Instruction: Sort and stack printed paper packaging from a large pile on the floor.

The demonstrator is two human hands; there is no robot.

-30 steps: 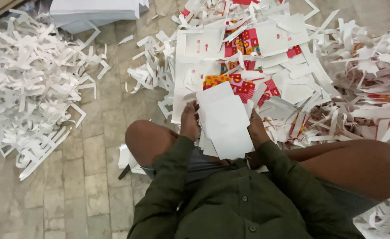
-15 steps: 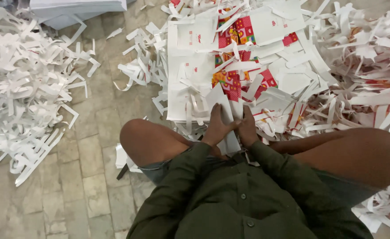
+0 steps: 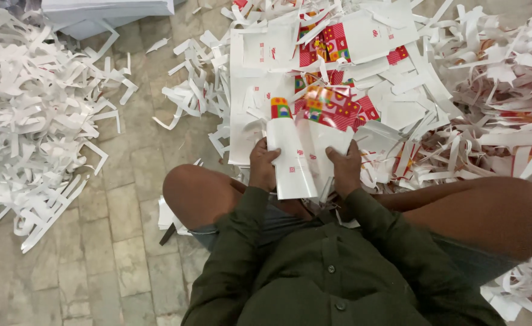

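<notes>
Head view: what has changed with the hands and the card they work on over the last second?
Both hands, left hand and right hand, dropped together to the lap, then rose apart, now gripping the card bent, its printed side showing. The scrap piles stayed put.

The person sits on the tiled floor (image 3: pixel 115 241) with knees spread, and between the knees the left hand (image 3: pixel 263 166) and right hand (image 3: pixel 343 171) grip the left and right edges of a folded card sheet (image 3: pixel 299 158). Just beyond that sheet lies a spread of flat printed sheets (image 3: pixel 326 78), with a heap of paper strips (image 3: pixel 501 102) to its right. Well apart to the left, across bare floor, lies another pile of paper offcuts (image 3: pixel 33 115), and behind it, at the top edge, a stack of flat sheets (image 3: pixel 106 12).
</notes>
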